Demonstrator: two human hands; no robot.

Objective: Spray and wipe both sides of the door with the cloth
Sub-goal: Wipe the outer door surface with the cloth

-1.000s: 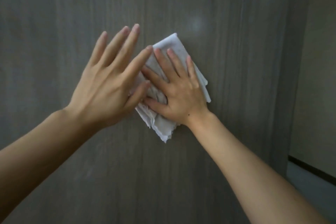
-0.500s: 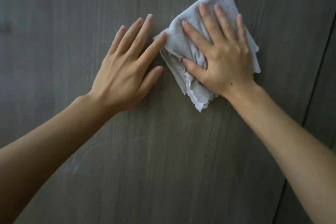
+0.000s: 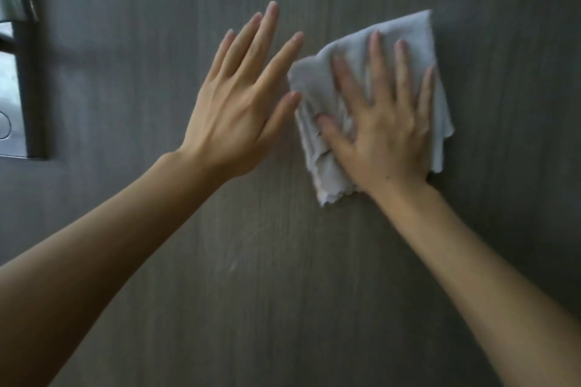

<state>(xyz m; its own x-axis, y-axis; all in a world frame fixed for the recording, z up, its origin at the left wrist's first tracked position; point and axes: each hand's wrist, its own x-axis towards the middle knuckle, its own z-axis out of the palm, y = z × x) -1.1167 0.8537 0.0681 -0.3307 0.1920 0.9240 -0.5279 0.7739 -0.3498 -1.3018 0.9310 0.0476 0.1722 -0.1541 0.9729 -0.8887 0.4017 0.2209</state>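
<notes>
- The wiping step is in hand: the right hand [image 3: 385,132] lies flat, fingers spread and straight, pressing the folded pale grey cloth [image 3: 412,38] against the dark grey wood-grain door [image 3: 314,276] — a flat press, not a grip.
- The left hand [image 3: 234,97] is open with straight fingers on or just off the bare door, its forefinger and thumb just beside the cloth's left edge; it holds nothing.
- No spray bottle shows, so spraying cannot be judged; only this face of the door is visible.
- Next move, as I judge it: slide the cloth on across unwiped panel, keeping even pressure.
- Room — bare door lies open below and to the right; the silver metal lock plate with its lever handle [image 3: 19,72] sits at the far left, well apart, an edge to work round.
</notes>
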